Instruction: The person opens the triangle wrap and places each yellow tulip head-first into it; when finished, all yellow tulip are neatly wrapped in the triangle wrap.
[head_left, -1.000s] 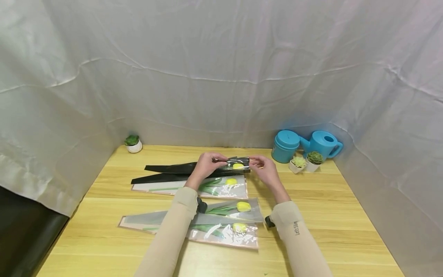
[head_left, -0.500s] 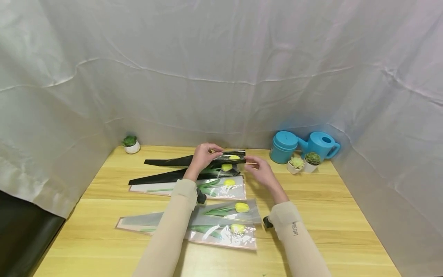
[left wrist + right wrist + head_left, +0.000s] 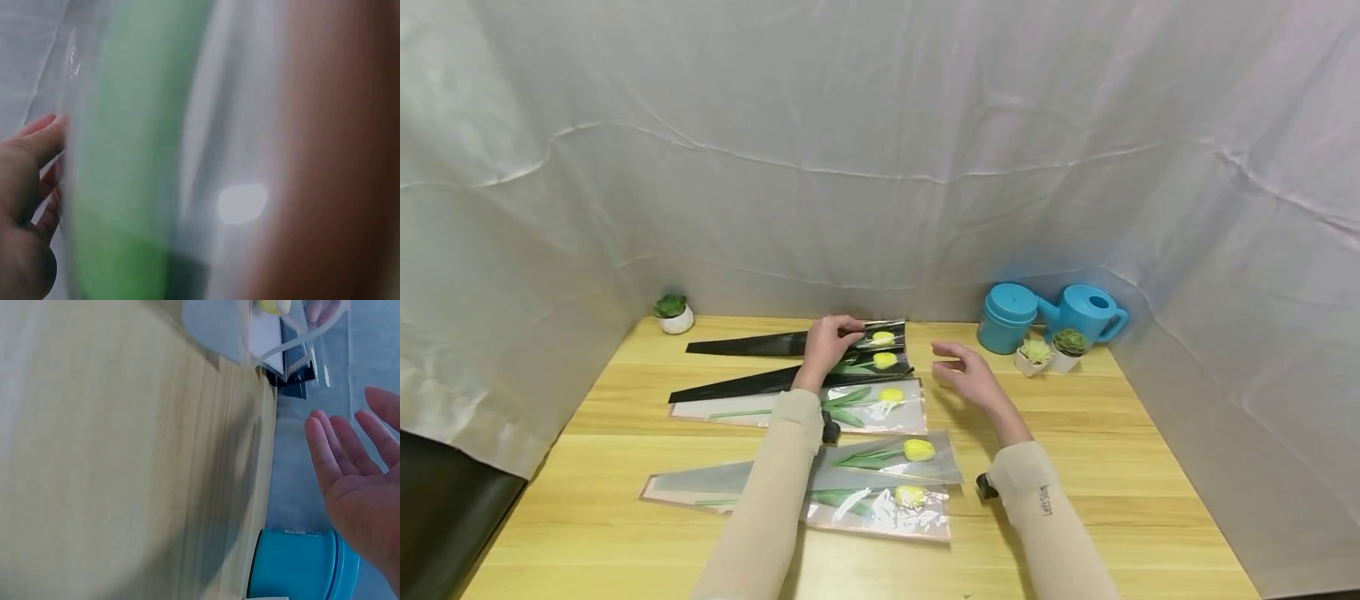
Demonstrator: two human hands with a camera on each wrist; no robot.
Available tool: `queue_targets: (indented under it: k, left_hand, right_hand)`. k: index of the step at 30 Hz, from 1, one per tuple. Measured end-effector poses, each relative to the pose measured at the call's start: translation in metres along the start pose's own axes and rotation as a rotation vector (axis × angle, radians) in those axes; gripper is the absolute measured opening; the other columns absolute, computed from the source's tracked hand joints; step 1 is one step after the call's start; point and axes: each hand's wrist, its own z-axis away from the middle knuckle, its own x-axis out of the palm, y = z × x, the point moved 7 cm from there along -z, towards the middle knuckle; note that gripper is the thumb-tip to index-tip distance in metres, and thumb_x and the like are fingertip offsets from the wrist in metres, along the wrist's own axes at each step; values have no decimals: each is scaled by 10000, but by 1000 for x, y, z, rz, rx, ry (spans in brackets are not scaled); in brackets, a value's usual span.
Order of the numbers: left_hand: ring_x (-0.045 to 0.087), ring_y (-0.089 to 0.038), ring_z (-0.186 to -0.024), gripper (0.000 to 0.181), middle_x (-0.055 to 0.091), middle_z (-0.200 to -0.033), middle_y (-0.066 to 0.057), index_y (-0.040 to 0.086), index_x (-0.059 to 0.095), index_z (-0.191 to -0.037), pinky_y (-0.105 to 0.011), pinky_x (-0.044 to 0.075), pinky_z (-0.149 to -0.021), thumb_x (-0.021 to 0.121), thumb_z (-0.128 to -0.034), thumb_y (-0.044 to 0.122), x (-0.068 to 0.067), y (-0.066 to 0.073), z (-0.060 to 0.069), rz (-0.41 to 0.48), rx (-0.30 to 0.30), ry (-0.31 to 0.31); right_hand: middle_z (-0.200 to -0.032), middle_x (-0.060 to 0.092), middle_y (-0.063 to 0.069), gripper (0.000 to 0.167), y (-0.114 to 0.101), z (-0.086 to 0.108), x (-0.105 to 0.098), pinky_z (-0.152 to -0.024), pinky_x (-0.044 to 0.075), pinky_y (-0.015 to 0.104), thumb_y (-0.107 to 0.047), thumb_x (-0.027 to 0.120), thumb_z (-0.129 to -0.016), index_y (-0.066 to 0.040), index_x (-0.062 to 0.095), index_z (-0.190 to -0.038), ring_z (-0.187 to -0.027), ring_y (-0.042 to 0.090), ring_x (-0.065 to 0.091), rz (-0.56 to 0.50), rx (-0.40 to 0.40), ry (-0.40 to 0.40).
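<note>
At the table's back in the head view, my left hand (image 3: 829, 346) pinches the upper edge of a black-and-clear flower sleeve (image 3: 752, 342) with a yellow tulip (image 3: 883, 338) inside. Its fingertips meet near the bloom. A second black sleeve (image 3: 730, 385) with a tulip lies just in front. My right hand (image 3: 972, 377) hovers to the right of the sleeves, touching nothing, fingers loosely bent; its fingers (image 3: 322, 450) look spread in the right wrist view. Blurred clear film and green fill most of the left wrist view, with part of the left hand (image 3: 25, 194) at the edge.
Nearer me lie a white-backed sleeve (image 3: 805, 406), a grey sleeve (image 3: 850, 462) and a pink-edged sleeve (image 3: 880, 521), each with a yellow tulip. Back right stand a blue canister (image 3: 1006, 321), a blue watering can (image 3: 1086, 312) and two potted succulents. Another potted plant (image 3: 674, 315) stands back left.
The rear black sleeve has moved back and left, coming to lie behind the second black sleeve. My right hand has let go of its right end and drawn away.
</note>
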Motion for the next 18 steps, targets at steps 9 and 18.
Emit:
queue_targets:
  k: [9,18]
  left_hand:
    - [653,-287,-1233,258,721,-1311,-59,169,749,-1267,-485,531,-1045,684,-1020,205,-1,0,5,-44,-27,-132]
    - [554,-343,-1363,407,596,-1493,-78,184,652,-1415,-558,466,-1107,687,-1020,276,-17,-5,21,-203,-50,-333]
  right_hand:
    - [-1535,524,187,505,4,7,0,-1122,481,519,-175,616,-1055,-66,487,-1530,-1359,386,567,-12,2,-43]
    - [-1539,513,208,507,18,17,-5,-1140,457,543,-210,597,-1070,-55,474,-1537,-1386,405,536,7,14,-72]
